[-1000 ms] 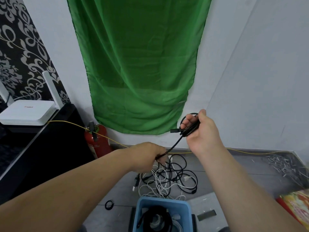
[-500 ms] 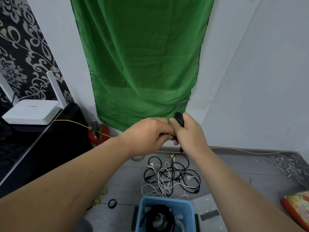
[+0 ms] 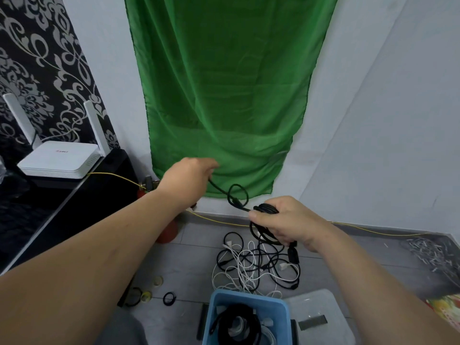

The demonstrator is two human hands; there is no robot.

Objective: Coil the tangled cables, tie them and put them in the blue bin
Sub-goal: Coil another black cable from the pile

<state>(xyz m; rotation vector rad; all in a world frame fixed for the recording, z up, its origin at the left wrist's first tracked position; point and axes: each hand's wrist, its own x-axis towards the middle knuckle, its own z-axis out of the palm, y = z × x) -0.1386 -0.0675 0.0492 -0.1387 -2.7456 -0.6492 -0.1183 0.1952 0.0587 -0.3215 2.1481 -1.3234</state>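
Pulling my left hand (image 3: 189, 178) up-left, away from the right it met a moment ago, I've drawn out the tail of the black cable (image 3: 235, 201), probably pinched in fingers hidden from view. It slants down-right through a small loop to the coil (image 3: 265, 209) my right hand (image 3: 288, 220) grips, above the floor tangle (image 3: 249, 262) and blue bin (image 3: 246, 296): tying has begun.

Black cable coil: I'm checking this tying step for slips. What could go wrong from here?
The black cable tail, looped loosely between the left hand and the right hand, may cinch into a knot short of the thin black cable coil. Strands hanging below the right hand could snag the tangled pile of black and white cables on the floor.
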